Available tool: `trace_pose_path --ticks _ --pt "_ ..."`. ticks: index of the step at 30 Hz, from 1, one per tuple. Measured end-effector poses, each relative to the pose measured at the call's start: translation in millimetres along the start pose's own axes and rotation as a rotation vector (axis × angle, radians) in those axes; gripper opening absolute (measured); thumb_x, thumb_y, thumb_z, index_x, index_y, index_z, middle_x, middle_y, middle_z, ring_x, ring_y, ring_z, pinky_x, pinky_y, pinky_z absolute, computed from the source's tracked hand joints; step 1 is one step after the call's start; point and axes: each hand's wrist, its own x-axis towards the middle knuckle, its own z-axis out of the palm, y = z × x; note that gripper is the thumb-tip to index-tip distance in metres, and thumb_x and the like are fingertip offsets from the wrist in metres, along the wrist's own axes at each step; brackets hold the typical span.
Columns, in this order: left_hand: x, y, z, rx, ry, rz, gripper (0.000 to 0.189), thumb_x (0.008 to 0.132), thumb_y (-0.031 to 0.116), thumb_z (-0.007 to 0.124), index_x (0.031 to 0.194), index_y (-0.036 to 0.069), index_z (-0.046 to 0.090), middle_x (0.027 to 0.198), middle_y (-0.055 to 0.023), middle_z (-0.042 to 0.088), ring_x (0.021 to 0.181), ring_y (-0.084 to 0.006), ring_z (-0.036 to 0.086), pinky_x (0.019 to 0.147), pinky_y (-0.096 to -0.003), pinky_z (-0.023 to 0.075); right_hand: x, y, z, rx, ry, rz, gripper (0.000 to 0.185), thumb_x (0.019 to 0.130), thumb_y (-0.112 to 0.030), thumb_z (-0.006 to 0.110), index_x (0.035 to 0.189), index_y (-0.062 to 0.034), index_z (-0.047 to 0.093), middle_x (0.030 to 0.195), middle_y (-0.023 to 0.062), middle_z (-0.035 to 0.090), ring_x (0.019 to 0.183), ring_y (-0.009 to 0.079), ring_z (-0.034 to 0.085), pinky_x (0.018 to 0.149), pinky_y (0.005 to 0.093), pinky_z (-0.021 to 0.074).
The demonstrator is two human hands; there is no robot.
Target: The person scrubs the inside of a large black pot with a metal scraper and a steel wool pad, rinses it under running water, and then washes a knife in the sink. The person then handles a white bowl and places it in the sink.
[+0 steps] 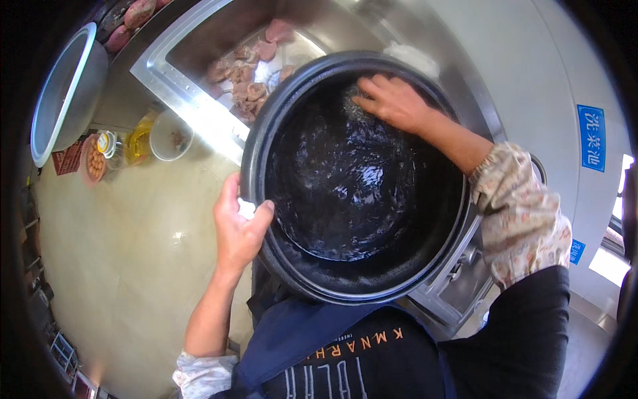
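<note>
A large black pot (344,194) with water in the bottom sits in front of me, partly over the steel sink. My left hand (239,229) grips its left rim, thumb on top. A small white piece (246,208) shows between that thumb and the fingers; whether it is a cloth or part of a handle cannot be made out. Inside the pot, against the far wall, my right hand (396,102) has its fingers curled on a wiry metal scouring pad (358,107). The fingers partly cover the pad.
Chunks of meat (244,82) lie in the sink basin (192,55). At left stand a large metal basin (70,95), a tray of eggs (94,159), an oil bottle (139,142) and a white tub (172,134). A tap (463,259) is at lower right; a white bag-like thing (411,57) lies behind the pot.
</note>
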Motion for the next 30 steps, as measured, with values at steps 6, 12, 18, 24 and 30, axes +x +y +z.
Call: trace_pose_path --ticks 6,12,18,24,30 --pt "-4 -2 1 -0.141 0.051 -0.055 0.033 0.074 0.0 0.059 0.105 -0.005 0.05 0.085 -0.0028 0.056 0.071 -0.0064 0.05 0.063 -0.02 0.0415 -74 -53 13 0.1 -0.443 0.366 0.019 0.064 -0.012 0.065 0.082 -0.0061 0.063 0.096 0.0156 0.056 0.08 0.0269 0.06 0.065 0.0365 0.0512" --pt "-4 1 5 -0.087 0.116 -0.05 0.031 0.075 0.0 0.059 0.104 -0.004 0.051 0.083 -0.0024 0.056 0.07 -0.0057 0.05 0.062 -0.0194 0.0409 -122 -131 -3 0.498 -1.139 0.402 0.017 0.066 -0.017 0.068 0.079 -0.0053 0.066 0.083 0.0158 0.064 0.081 0.0286 0.064 0.071 0.0384 0.0527" --pt "-3 3 4 -0.016 0.108 -0.07 0.031 0.074 0.0 0.06 0.103 -0.005 0.051 0.085 -0.0038 0.056 0.071 -0.0073 0.051 0.064 -0.0206 0.0421 -65 -218 -29 0.978 -0.813 0.117 0.018 0.071 -0.017 0.061 0.083 -0.004 0.062 0.078 0.0189 0.063 0.075 0.0366 0.061 0.066 0.0443 0.049" --pt "0 6 2 0.05 0.063 -0.038 0.035 0.073 0.0 0.06 0.107 -0.004 0.05 0.087 -0.0053 0.057 0.077 -0.0097 0.054 0.069 -0.0226 0.0439 -57 -187 -41 0.753 -1.101 -0.06 0.018 0.078 -0.02 0.06 0.088 -0.0057 0.065 0.085 0.0146 0.064 0.083 0.0282 0.064 0.071 0.0384 0.0522" --pt "1 3 -1 0.063 0.02 -0.019 0.038 0.073 0.001 0.059 0.109 -0.004 0.049 0.088 -0.0048 0.057 0.078 -0.0102 0.054 0.072 -0.0232 0.0444 -87 -105 -16 0.38 -1.039 0.255 0.014 0.08 -0.015 0.059 0.09 -0.0105 0.067 0.094 0.0093 0.066 0.091 0.0232 0.063 0.074 0.038 0.0509"
